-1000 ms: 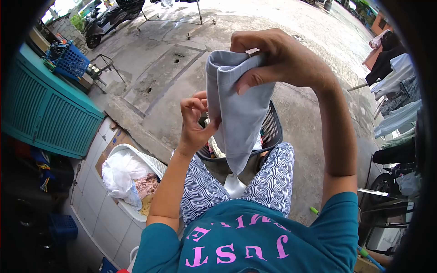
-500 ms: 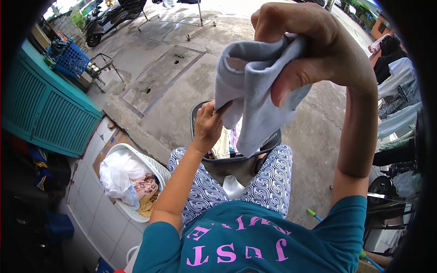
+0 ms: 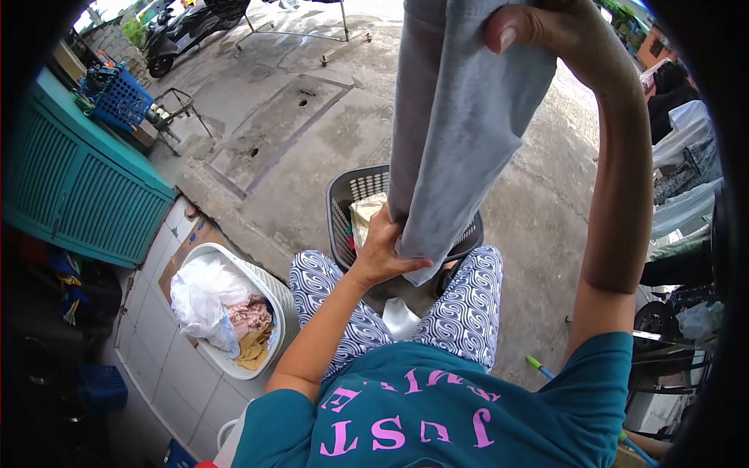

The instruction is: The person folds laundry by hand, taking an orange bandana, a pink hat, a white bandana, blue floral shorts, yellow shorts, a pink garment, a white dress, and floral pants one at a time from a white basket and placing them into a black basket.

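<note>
A long light grey cloth (image 3: 468, 117) hangs stretched from the top of the view down to my lap. High up, my right hand (image 3: 558, 35) grips its upper part, thumb in front. Lower down, my left hand (image 3: 390, 248) holds the cloth near its bottom end, the thumb lying across it. Behind the cloth stands a dark grey basket (image 3: 340, 204) with pale fabric inside, partly hidden. To the left, a white basket (image 3: 282, 300) holds a white bundle and pink and tan cloths.
A teal louvred cabinet (image 3: 86, 179) stands at the left, with a blue basket (image 3: 125, 100) beyond it. Clothes (image 3: 686, 132) hang at the right. A motorbike (image 3: 183, 39) and a metal frame stand at the back.
The bunched cloth has come out into a long hanging length. My right hand has risen towards the top edge, and my left hand has moved down and slightly right along the cloth.
</note>
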